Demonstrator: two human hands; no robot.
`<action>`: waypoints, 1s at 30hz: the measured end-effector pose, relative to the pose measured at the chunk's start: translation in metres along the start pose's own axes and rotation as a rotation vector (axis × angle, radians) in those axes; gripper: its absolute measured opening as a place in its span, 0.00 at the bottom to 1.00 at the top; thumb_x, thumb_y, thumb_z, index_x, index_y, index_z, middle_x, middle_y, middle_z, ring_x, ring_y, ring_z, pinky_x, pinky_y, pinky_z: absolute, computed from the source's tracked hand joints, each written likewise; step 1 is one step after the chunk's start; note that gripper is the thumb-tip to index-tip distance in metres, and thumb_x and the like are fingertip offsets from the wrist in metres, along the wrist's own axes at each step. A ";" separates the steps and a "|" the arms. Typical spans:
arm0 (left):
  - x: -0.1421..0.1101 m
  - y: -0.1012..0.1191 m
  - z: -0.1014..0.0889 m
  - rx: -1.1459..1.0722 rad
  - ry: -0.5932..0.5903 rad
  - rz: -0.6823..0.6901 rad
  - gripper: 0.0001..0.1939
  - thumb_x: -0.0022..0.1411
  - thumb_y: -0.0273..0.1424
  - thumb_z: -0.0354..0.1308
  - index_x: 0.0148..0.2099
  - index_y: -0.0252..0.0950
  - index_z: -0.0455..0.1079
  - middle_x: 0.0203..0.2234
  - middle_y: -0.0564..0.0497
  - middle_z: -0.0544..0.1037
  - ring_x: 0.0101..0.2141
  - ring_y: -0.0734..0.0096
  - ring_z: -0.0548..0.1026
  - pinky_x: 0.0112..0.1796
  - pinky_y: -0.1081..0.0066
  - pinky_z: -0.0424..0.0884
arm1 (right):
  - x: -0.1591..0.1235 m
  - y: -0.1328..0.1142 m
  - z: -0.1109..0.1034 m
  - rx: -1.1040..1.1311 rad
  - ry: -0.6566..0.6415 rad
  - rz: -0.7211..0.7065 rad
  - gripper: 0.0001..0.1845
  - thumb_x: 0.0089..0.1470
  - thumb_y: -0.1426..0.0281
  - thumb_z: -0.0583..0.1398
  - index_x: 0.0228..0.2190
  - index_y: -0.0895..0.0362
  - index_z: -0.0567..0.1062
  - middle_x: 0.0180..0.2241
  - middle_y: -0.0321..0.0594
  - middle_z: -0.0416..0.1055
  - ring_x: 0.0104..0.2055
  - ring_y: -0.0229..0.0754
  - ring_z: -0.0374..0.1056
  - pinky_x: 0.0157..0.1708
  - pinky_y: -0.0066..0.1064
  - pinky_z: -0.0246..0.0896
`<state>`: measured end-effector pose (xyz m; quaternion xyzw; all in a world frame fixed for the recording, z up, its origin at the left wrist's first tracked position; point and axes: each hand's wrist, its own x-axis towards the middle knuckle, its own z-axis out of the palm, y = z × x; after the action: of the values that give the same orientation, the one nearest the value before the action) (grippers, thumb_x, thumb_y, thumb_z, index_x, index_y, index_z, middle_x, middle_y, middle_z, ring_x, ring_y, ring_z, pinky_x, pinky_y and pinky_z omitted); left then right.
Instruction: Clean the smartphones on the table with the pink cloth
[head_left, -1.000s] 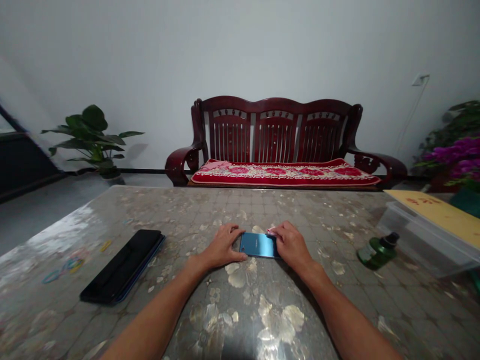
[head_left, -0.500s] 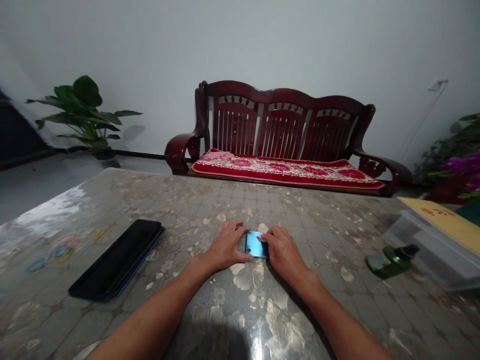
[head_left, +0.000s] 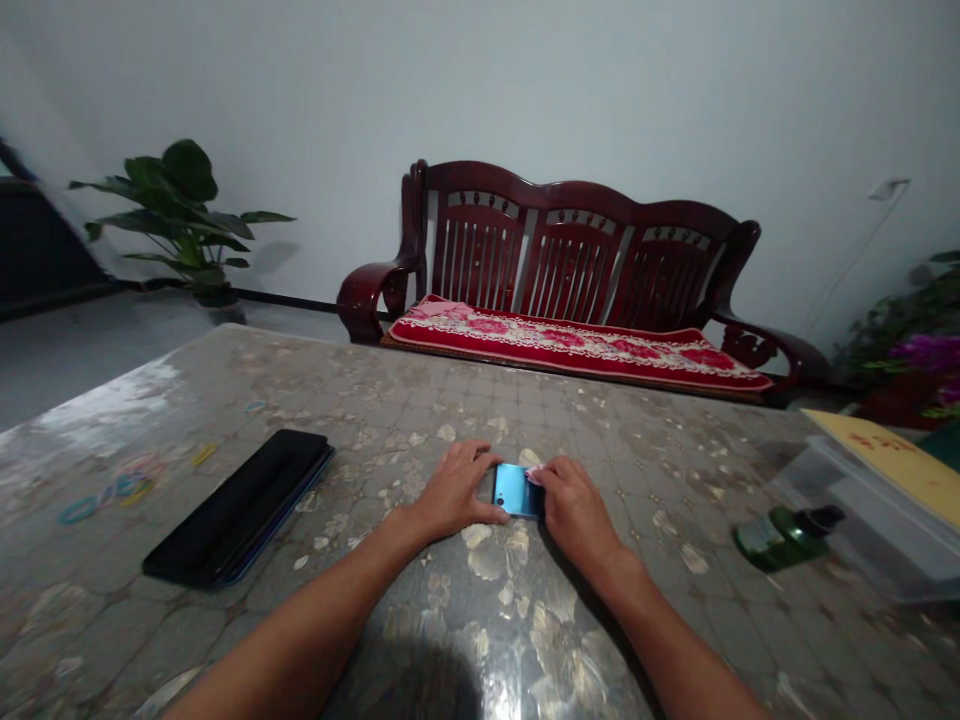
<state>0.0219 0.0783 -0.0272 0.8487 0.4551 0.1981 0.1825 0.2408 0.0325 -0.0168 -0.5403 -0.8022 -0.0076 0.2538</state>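
Blue phone (head_left: pixel 512 490) lies flat on the table (head_left: pixel 360 400), in front of the person, camera end toward the left hand. Left hand (head_left: pixel 455 487): thumb and fingers spread in a C, gripping that end by its edges. Right hand (head_left: pixel 576 505): fingertips pinched on a small pinkish cloth (head_left: pixel 534 474), pressed on the phone's back; the hand hides the other end.

Left of the hands: black phone (head_left: pixel 238 505), face up on a bluish one, both at a slant. Beyond it, colored bands (head_left: pixel 120 492), loose. Right side: green bottle (head_left: pixel 784 537) with black cap, tilted, near a clear plastic bin (head_left: pixel 874 520) with a yellow sheet (head_left: pixel 892 460) on top. Behind the table: dark red wooden bench (head_left: pixel 570 250), red floral cushion (head_left: pixel 570 343).
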 end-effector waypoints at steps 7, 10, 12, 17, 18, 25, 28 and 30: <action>0.000 -0.001 0.001 -0.003 0.025 0.010 0.40 0.41 0.48 0.76 0.56 0.40 0.71 0.57 0.41 0.68 0.58 0.44 0.65 0.58 0.50 0.62 | 0.006 -0.006 0.001 -0.017 -0.037 -0.030 0.19 0.59 0.82 0.53 0.41 0.56 0.80 0.38 0.45 0.72 0.42 0.45 0.66 0.43 0.32 0.64; 0.000 -0.002 0.002 -0.004 0.019 0.021 0.40 0.41 0.49 0.75 0.55 0.41 0.71 0.57 0.41 0.68 0.57 0.44 0.65 0.58 0.50 0.62 | 0.006 0.001 -0.005 -0.085 -0.054 0.061 0.19 0.58 0.84 0.54 0.40 0.56 0.81 0.37 0.46 0.72 0.43 0.46 0.66 0.44 0.33 0.63; 0.001 -0.004 0.004 -0.004 0.018 0.022 0.40 0.41 0.49 0.75 0.55 0.41 0.71 0.57 0.41 0.68 0.57 0.44 0.65 0.58 0.50 0.62 | 0.006 0.000 -0.006 -0.101 -0.061 0.075 0.19 0.58 0.84 0.54 0.40 0.56 0.81 0.37 0.46 0.72 0.42 0.47 0.66 0.44 0.33 0.63; 0.001 -0.006 0.006 0.002 0.042 0.041 0.40 0.41 0.50 0.75 0.55 0.41 0.71 0.56 0.42 0.69 0.57 0.45 0.65 0.58 0.51 0.61 | 0.013 -0.019 0.006 -0.005 -0.065 -0.063 0.20 0.59 0.83 0.55 0.43 0.53 0.80 0.39 0.45 0.73 0.43 0.45 0.66 0.44 0.33 0.64; 0.001 -0.006 0.006 0.003 0.044 0.050 0.40 0.42 0.50 0.75 0.55 0.41 0.71 0.56 0.42 0.69 0.57 0.46 0.65 0.58 0.51 0.61 | 0.014 -0.023 0.008 0.010 -0.068 -0.097 0.21 0.59 0.84 0.55 0.44 0.53 0.80 0.40 0.45 0.73 0.44 0.45 0.66 0.44 0.33 0.64; 0.000 -0.003 0.003 0.001 0.033 0.029 0.40 0.41 0.48 0.76 0.55 0.40 0.71 0.56 0.41 0.69 0.57 0.46 0.66 0.57 0.51 0.62 | 0.012 -0.013 0.001 -0.008 -0.064 -0.043 0.21 0.58 0.84 0.53 0.43 0.55 0.80 0.38 0.45 0.73 0.42 0.45 0.67 0.43 0.34 0.65; 0.000 -0.001 0.002 0.001 0.028 0.022 0.39 0.42 0.47 0.75 0.55 0.40 0.71 0.56 0.41 0.69 0.56 0.45 0.67 0.57 0.51 0.63 | 0.008 -0.004 -0.002 -0.044 -0.037 0.030 0.20 0.58 0.83 0.53 0.40 0.55 0.81 0.37 0.45 0.73 0.42 0.46 0.66 0.43 0.34 0.65; 0.000 -0.001 0.002 -0.003 0.026 0.022 0.39 0.42 0.48 0.75 0.55 0.40 0.71 0.56 0.41 0.69 0.56 0.45 0.67 0.56 0.50 0.64 | 0.008 -0.003 -0.001 -0.035 -0.021 0.037 0.20 0.59 0.83 0.52 0.41 0.55 0.80 0.37 0.45 0.73 0.42 0.46 0.66 0.43 0.34 0.65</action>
<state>0.0220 0.0784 -0.0292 0.8507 0.4479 0.2120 0.1755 0.2360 0.0376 -0.0120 -0.5593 -0.7946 -0.0111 0.2360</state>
